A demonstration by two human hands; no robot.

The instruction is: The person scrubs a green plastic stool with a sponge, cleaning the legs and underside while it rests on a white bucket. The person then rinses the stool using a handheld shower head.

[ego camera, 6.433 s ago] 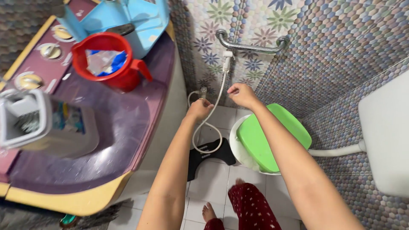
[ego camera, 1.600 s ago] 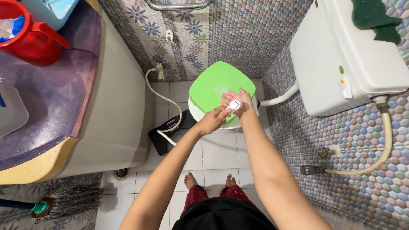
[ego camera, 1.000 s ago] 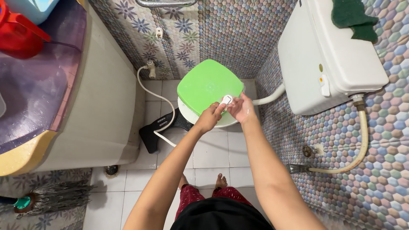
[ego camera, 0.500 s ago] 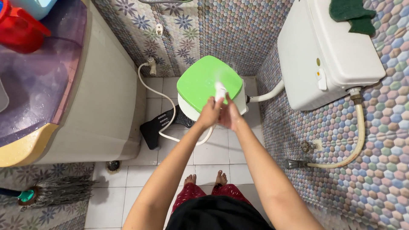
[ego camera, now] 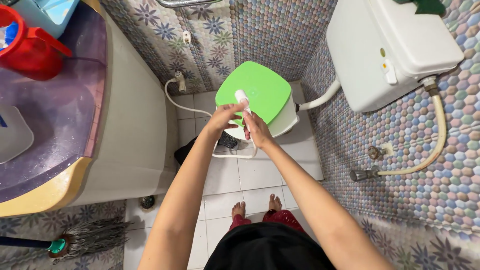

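Both hands are gripping the white sprayer head [ego camera: 242, 98] above the green toilet lid [ego camera: 260, 90]. The left hand [ego camera: 223, 116] and right hand [ego camera: 256, 128] are curling their fingers closed around it.

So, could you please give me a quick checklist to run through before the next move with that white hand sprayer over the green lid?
1. Both hands on the white plastic hand sprayer: ok; left hand and right hand grip it together.
2. Nozzle over the closed green plastic toilet lid: ok.
3. White flexible hose free of kinks: ok where visible; it runs from the wall tap and loops below the hands.
4. Water flowing: cannot tell.
5. Bare feet clear of the hose: ok.
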